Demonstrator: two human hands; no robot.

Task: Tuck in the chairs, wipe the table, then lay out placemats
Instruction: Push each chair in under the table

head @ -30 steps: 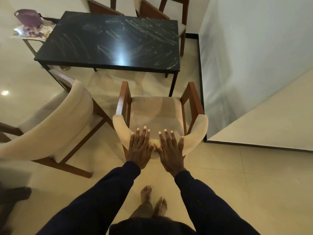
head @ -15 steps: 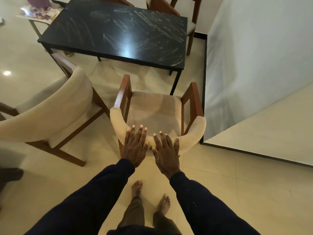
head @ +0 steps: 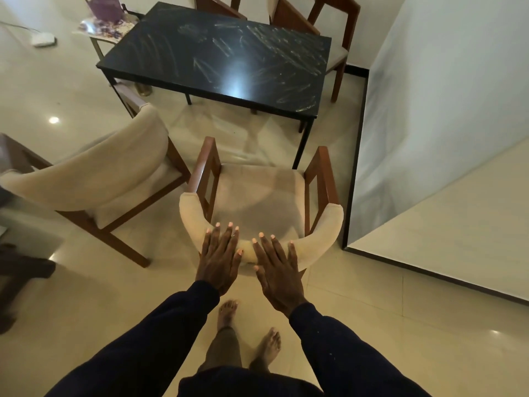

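Beneath the wrists two bare feet [head: 228, 312] stand on pale floor tiles [head: 372, 325]. The left hand [head: 219, 259] and right hand [head: 279, 270] lie flat side by side, fingers straight and gripping nothing, pressed on the cream curved backrest of an armchair [head: 257, 196]. Past the fingertips its seat faces the black streaked table [head: 217, 58], not yet under it. Left of the left hand a second armchair [head: 94, 173] stands angled away. Beyond the table are two more chairs [head: 296, 21] and, far left, a purple bag [head: 106, 7]
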